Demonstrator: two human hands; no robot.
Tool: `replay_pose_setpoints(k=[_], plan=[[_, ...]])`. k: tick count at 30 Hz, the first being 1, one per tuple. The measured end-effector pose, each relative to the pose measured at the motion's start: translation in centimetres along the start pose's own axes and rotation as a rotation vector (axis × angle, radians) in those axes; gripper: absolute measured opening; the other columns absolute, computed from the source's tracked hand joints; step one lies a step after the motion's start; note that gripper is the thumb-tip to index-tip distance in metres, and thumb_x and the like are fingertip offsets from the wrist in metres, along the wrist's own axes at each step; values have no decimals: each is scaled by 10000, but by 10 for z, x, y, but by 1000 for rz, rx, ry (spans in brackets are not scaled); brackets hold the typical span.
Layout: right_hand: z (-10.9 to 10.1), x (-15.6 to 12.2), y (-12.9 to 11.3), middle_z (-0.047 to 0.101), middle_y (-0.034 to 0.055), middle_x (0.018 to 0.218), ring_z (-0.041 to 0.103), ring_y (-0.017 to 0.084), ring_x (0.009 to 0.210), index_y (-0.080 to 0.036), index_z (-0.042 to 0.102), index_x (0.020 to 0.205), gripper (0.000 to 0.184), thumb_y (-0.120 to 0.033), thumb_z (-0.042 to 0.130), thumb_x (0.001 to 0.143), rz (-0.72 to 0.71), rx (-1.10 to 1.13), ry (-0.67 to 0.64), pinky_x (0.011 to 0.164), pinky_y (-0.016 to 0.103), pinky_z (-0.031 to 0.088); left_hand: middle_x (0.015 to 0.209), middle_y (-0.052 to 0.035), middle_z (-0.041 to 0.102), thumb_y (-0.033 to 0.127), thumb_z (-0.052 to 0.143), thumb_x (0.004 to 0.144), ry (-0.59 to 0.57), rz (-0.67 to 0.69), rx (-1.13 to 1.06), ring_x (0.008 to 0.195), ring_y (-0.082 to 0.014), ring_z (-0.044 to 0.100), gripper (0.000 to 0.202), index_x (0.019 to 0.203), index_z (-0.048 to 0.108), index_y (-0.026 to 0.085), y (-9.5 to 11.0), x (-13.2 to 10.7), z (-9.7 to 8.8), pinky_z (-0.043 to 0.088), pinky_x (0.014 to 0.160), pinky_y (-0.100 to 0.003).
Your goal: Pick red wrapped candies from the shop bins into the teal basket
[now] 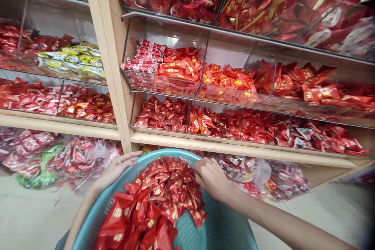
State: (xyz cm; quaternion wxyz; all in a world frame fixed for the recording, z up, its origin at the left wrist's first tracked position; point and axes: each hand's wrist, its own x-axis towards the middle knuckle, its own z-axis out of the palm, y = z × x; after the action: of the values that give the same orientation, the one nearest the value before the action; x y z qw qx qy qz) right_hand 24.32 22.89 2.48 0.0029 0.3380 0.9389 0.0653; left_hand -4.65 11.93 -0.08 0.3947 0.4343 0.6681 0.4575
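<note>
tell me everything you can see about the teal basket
The teal basket looks like plastic, with a rounded rim and small perforations in its wall. It is partly filled: small dark-red packets with gold print towards the far side, larger bright-red packets nearer, and bare bottom showing at right. The left hand lies along its rim; the right hand grips the rim opposite. It sits before the shelves; its near edge is out of frame.

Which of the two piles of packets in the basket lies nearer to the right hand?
The pile of small dark-red packets; the larger bright-red packets lie further left, closer to the camera.
</note>
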Motion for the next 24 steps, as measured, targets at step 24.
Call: replay_pose_setpoints(k=[24], plan=[[-42, 36, -8, 609, 58, 789, 503, 188, 784, -169, 569, 766, 261, -377, 451, 870, -92, -24, 328, 675, 292, 301, 1120, -47, 653, 385, 641, 579, 77, -18, -33, 1086, -291, 552, 420, 961, 702, 222, 19, -5, 5, 429, 926, -366]])
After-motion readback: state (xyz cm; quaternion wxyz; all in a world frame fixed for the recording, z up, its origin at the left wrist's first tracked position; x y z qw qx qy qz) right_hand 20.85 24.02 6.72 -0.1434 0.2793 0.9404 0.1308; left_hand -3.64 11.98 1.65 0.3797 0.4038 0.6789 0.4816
